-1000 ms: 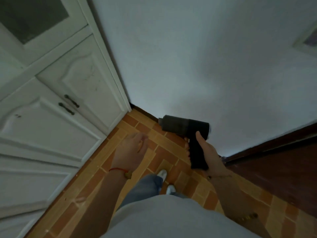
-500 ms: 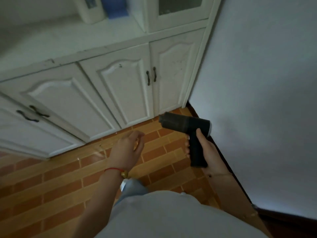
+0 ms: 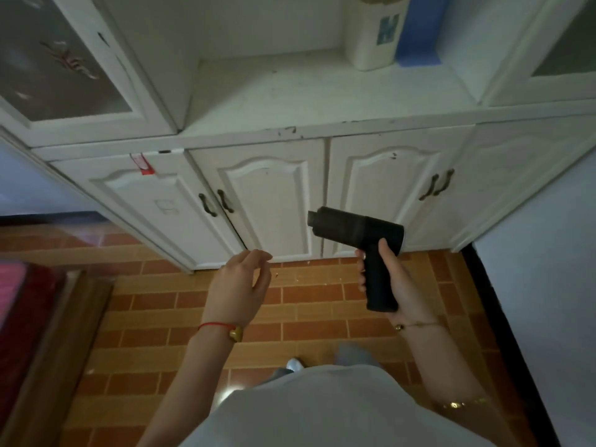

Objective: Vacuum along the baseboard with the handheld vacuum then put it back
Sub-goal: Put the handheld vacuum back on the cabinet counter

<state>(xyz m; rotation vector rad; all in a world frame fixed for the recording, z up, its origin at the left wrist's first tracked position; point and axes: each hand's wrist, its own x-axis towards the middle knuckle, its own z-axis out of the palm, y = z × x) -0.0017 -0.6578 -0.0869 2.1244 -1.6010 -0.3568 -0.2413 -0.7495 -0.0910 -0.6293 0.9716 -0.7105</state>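
My right hand (image 3: 392, 279) gripped the handle of the black handheld vacuum (image 3: 361, 243), fingers curled round the grip and thumb up its back, with the barrel level and its nozzle pointing left in front of the cabinet doors. My left hand (image 3: 240, 282) hung in the air beside it, held nothing, its fingers loosely bent and apart; a red cord bracelet (image 3: 216, 325) circled that wrist. Both forearms reached forward from my pale shirt. Ahead stood a white cabinet (image 3: 267, 201) with arched doors and dark handles; its surface (image 3: 290, 91) carried a white container (image 3: 374, 37) and a blue object just beside it. The floor (image 3: 306, 301) was brick-patterned tile. A dark baseboard (image 3: 503, 317) ran along the wall at right.
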